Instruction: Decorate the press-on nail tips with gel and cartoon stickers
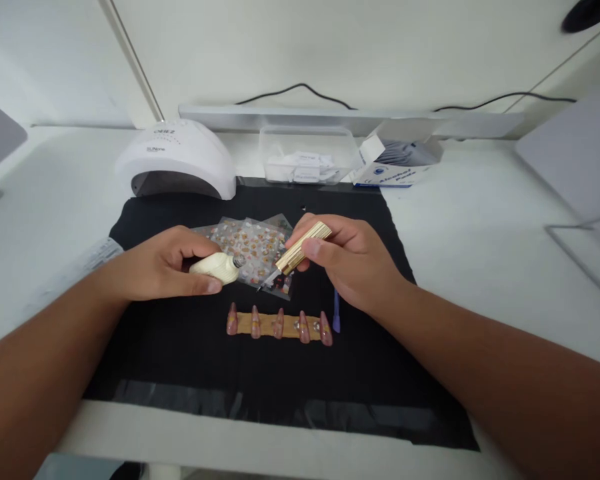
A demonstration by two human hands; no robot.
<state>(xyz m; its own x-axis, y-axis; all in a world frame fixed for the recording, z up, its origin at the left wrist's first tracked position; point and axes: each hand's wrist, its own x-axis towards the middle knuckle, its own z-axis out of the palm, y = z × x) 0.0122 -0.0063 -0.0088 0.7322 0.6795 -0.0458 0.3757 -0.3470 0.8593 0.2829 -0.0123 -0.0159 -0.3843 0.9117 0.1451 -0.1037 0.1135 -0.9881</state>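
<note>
My left hand (pixel 165 267) is closed round a small cream bottle (pixel 216 267) with its silver neck pointing right. My right hand (pixel 353 263) pinches a ribbed gold cap with a thin brush (pixel 300 249), its tip just right of the bottle's neck. Both hover over sheets of nail stickers (pixel 253 243) on a black mat (pixel 180 360). Below them a tan strip (pixel 280 325) carries several pink press-on nails in a row. A purple stick (pixel 337 315) lies beside the strip's right end.
A white nail-curing lamp (pixel 177 157) stands at the back left. Behind the mat sit a clear plastic box (pixel 307 155) with white pads and an open blue-and-white carton (pixel 397 163). Black cables run along the wall. Grey panels flank both sides.
</note>
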